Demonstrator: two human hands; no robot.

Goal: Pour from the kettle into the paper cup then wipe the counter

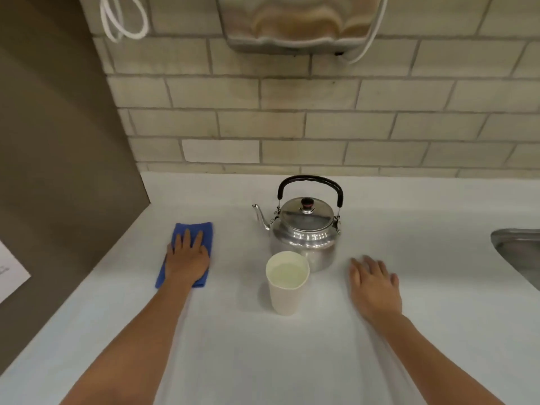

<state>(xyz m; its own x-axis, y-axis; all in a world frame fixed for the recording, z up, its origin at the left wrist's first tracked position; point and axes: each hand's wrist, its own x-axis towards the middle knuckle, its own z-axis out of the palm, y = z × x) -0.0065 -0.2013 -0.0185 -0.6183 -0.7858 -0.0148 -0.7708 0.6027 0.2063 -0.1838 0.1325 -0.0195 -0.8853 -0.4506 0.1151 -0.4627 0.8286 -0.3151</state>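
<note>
A shiny metal kettle with a black handle stands upright on the white counter, its spout pointing left and its lid on. Just in front of it stands a white paper cup with liquid inside. A folded blue cloth lies on the counter to the left. My left hand rests flat on top of the cloth, fingers spread and pointing away from me. My right hand lies flat on the bare counter to the right of the cup, holding nothing.
A tiled wall runs along the back of the counter. A brown panel bounds the left side. A metal sink edge shows at the far right. A wall-mounted appliance with a white cord hangs above the kettle.
</note>
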